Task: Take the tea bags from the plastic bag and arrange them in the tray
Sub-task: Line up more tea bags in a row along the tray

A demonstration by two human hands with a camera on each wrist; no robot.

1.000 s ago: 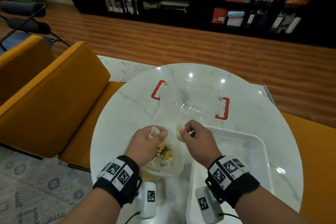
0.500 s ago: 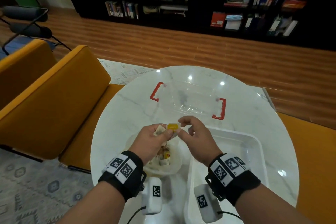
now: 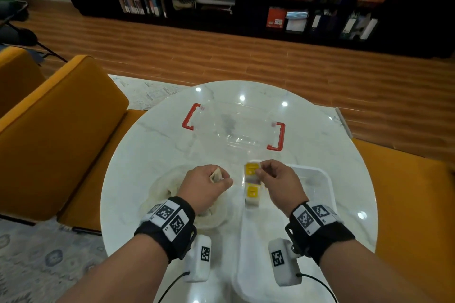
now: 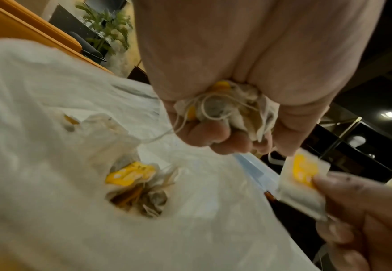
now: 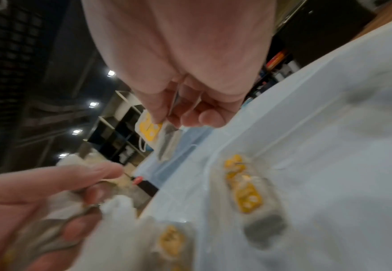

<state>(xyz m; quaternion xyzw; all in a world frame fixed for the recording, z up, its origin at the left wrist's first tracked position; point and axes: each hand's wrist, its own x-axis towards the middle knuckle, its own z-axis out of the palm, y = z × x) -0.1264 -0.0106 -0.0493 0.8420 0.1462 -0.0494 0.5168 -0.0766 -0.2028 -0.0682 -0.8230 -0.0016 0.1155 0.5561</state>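
**Head view: both hands full of tea bags over the round desk**

Head cam looks down on a round white marble desk (image 3: 152, 145). Left hand (image 3: 205, 186) is curled into a fist around a crumpled bunch of tea bags (image 4: 222, 108), strings looping out between the fingers, and it's sitting right above the plastic bag (image 3: 160, 194) at the near-left part of the desk. Left wrist cam shows the bag's mouth open with more tea bags (image 4: 134, 185) piled inside, yellow tags showing.

Right hand (image 3: 277, 179) is pinching a single tea bag (image 3: 251, 170) by its yellow-tagged end, thumb and fingertips closed on it, holding it up just over the far-left corner of the white tray (image 3: 327, 187). The tray sits at the near-right side of the desk, touching or nearly touching the plastic bag's side. One tea bag (image 3: 252, 194) already lies flat in the tray along its left wall, right under the held one. Right wrist cam is pretty blurry, can't tell how many are in there.

Further back, toward the far edge of the desk, there's a clear container (image 3: 234, 125) with red handles, well apart from both hands.
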